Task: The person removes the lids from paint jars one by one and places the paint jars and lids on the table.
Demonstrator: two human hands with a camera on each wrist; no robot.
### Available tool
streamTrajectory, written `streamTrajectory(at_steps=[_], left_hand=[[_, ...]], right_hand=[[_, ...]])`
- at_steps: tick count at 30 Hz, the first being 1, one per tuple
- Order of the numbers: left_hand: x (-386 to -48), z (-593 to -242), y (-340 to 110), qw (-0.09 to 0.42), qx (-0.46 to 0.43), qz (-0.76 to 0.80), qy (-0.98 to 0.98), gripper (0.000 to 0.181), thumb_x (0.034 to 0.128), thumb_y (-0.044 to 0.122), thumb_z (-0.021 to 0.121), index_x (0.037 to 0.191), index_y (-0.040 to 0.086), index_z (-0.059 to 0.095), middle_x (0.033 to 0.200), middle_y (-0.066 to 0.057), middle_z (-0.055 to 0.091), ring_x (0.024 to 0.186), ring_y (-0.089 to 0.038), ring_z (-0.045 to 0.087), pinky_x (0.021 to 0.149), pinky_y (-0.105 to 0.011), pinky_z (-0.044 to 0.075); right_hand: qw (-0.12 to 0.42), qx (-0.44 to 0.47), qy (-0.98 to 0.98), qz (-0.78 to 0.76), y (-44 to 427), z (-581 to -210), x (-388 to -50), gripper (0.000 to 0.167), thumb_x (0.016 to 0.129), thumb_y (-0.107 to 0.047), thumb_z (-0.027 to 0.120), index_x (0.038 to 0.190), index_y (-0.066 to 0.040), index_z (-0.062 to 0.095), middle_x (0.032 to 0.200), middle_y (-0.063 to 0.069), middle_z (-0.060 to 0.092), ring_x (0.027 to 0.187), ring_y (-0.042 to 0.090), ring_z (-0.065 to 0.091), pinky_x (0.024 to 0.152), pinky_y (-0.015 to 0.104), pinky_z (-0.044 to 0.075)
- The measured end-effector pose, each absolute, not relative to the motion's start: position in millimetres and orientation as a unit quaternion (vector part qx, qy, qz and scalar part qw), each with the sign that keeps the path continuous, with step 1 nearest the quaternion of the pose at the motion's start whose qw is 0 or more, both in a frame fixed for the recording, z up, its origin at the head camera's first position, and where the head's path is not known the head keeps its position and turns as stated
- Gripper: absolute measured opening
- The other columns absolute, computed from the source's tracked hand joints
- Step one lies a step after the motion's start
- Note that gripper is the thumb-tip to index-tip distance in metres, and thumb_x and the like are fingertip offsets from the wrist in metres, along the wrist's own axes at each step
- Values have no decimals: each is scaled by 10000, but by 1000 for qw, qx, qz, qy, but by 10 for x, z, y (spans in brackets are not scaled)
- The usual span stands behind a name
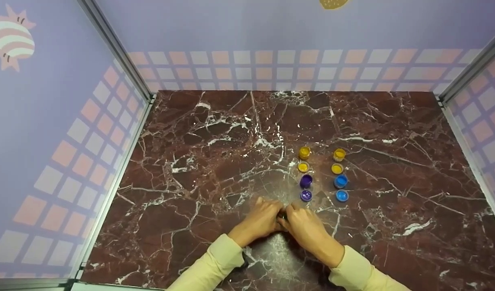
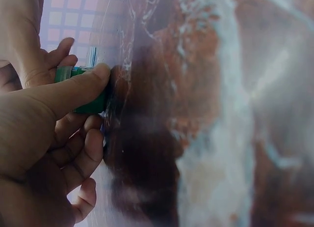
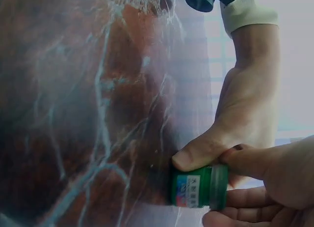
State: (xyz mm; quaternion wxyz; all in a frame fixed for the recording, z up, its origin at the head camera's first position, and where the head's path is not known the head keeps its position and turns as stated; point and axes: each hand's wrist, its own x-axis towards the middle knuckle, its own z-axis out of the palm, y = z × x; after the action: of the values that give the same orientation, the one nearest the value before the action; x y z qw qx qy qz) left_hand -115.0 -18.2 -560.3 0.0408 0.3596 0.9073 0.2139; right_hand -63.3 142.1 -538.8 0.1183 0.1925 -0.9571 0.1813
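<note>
A small green paint jar [image 3: 179, 190] with a printed label is between both hands, its base near the marbled tabletop. My left hand [image 1: 261, 218] grips the jar's body, thumb laid along its side in the left wrist view. At the other end, my right hand [image 1: 306, 224] holds the jar's clear-edged lid [image 3: 219, 187], fingers curled about it. The lid sits on the jar. From the head view the jar is mostly hidden by the hands.
Beyond the hands stand open paint jars in two columns: yellow [image 1: 304, 152] and purple [image 1: 306, 181] on the left, yellow [image 1: 339, 154] and blue [image 1: 341, 181] on the right. A removed lid, such as the purple one [image 1: 306, 196], lies before each. Patterned panels [image 1: 247, 68] wall the table.
</note>
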Motion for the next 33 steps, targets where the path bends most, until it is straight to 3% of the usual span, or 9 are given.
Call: streamTrajectory(at_steps=[10, 14, 19, 28, 33], left_hand=[[-1119, -5620, -182, 22, 367, 200, 908, 336, 780, 335, 864, 946, 120, 667, 928, 9, 713, 862, -190, 693, 826, -355, 397], [-1109, -5626, -192, 27, 367, 204, 907, 355, 817, 383, 848, 1002, 129, 684, 963, 21, 718, 897, -176, 690, 849, -352, 399], [-1123, -5627, -189, 29, 365, 209, 907, 346, 794, 368, 870, 986, 143, 691, 951, 29, 721, 889, -166, 691, 842, -350, 394], [-1132, -5630, -190, 43, 357, 227, 905, 335, 763, 344, 897, 878, 155, 645, 874, 50, 684, 808, -142, 657, 818, -336, 380], [-1129, -5619, -185, 47, 351, 221, 908, 340, 766, 375, 887, 873, 156, 650, 861, 51, 679, 795, -140, 651, 818, -336, 382]], right_hand=[[112, 284, -938, 163, 1508, -5402, -665, 257, 862, -172, 820, 932, -2, 640, 841, 73, 543, 620, 250, 609, 515, 383, 509], [112, 343, -916, 175, 1588, -5409, -711, 212, 859, -150, 814, 955, -24, 673, 927, 73, 602, 753, 216, 638, 637, 354, 557], [111, 406, -891, 173, 1678, -5400, -762, 237, 818, -73, 817, 1036, -49, 728, 1099, 68, 667, 960, 219, 639, 809, 349, 565], [110, 463, -855, 207, 1730, -5415, -803, 288, 759, 51, 777, 1016, -76, 755, 1056, 14, 697, 1005, 205, 610, 919, 337, 507], [108, 455, -848, 250, 1748, -5446, -804, 259, 779, 23, 788, 1012, -84, 750, 1053, 7, 705, 1026, 216, 603, 942, 351, 493]])
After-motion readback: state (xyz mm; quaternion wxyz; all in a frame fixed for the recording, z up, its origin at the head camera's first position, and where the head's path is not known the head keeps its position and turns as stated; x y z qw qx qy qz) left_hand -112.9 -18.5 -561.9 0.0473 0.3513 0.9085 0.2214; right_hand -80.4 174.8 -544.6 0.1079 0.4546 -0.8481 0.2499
